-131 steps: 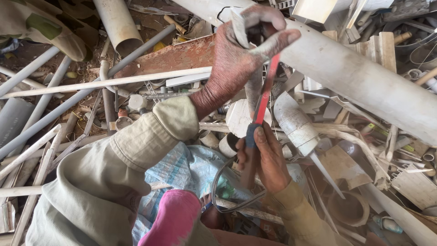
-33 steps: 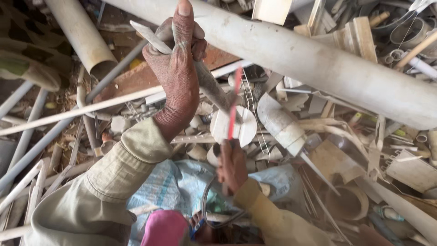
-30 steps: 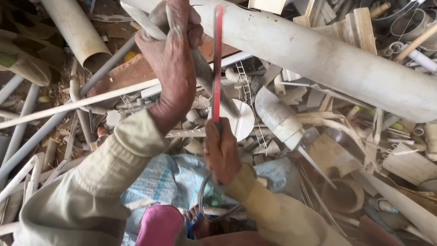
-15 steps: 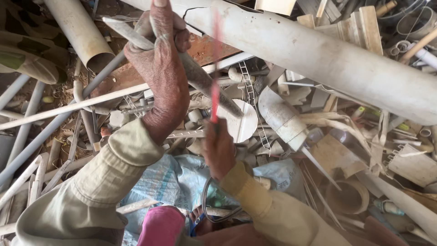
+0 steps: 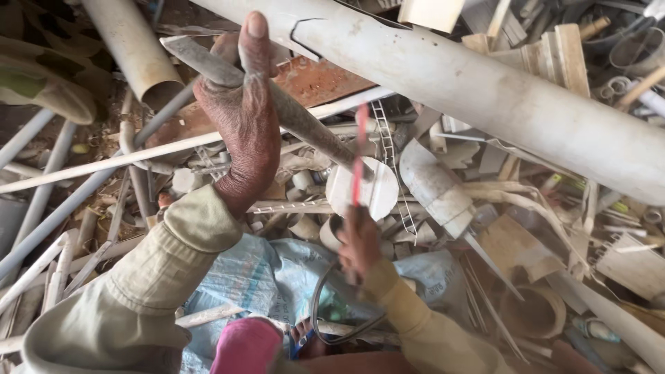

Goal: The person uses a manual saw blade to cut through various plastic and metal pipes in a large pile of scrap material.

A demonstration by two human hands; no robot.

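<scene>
Left hand (image 5: pixel 239 118) raised, arm stretched up from a beige sleeve (image 5: pixel 149 277), back of hand to the camera. Grip closed around a grey pipe piece (image 5: pixel 305 121), index finger straight along it, pointing up. Pipe piece slants down to the right from the fist, its lower end at a white round disc (image 5: pixel 377 190).

Right hand (image 5: pixel 359 239) lower, just below the disc, wrist bent, motion-blurred. Grip wrapped tight on the handle of a red-bladed saw (image 5: pixel 359 156); blade stands near upright, crossing the pipe piece at the disc.

Large white pipe (image 5: pixel 485 90) lies diagonally above the disc. Blue-white sack (image 5: pixel 263 277) below the disc, between the forearms. Scrap pipe and plastic offcuts all around.
</scene>
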